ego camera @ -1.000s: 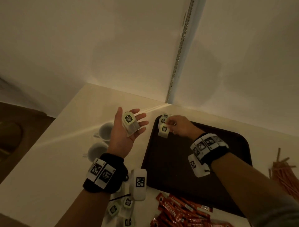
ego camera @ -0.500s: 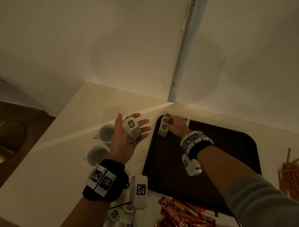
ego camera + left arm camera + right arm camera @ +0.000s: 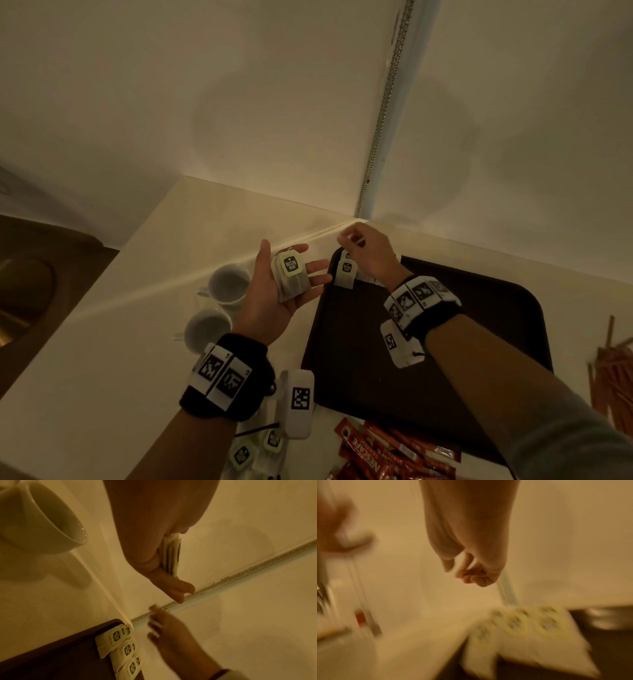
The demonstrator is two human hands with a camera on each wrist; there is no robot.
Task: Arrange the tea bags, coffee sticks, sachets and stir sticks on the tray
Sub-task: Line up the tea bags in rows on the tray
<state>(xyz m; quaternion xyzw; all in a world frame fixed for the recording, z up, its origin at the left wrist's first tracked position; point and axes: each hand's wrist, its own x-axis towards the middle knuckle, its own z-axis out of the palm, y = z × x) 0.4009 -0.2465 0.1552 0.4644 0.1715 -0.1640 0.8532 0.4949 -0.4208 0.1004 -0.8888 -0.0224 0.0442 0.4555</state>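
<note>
My left hand (image 3: 294, 255) is palm up beside the tray's left edge, fingers nearly straight, and a small stack of tea bags (image 3: 291, 274) with green tags lies across it; the left wrist view shows the stack (image 3: 171, 555) edge-on. A row of overlapping tea bags (image 3: 345, 274) (image 3: 120, 646) (image 3: 530, 632) lies in the far left corner of the dark brown tray (image 3: 359, 359). My right hand (image 3: 346, 238) (image 3: 462, 573) hovers just above that row with fingers loosely curled and nothing in them.
Two white cups (image 3: 229, 284) stand left of the tray. Loose tea bags (image 3: 253, 448) and red coffee sticks (image 3: 394, 452) lie on the counter near me, and brown stir sticks (image 3: 613, 377) lie at the right. Walls meet just behind the tray's far corner.
My right hand has let go of the tea bags on the tray and lifted up and back towards the wall corner. My left hand has stayed in place with its stack.
</note>
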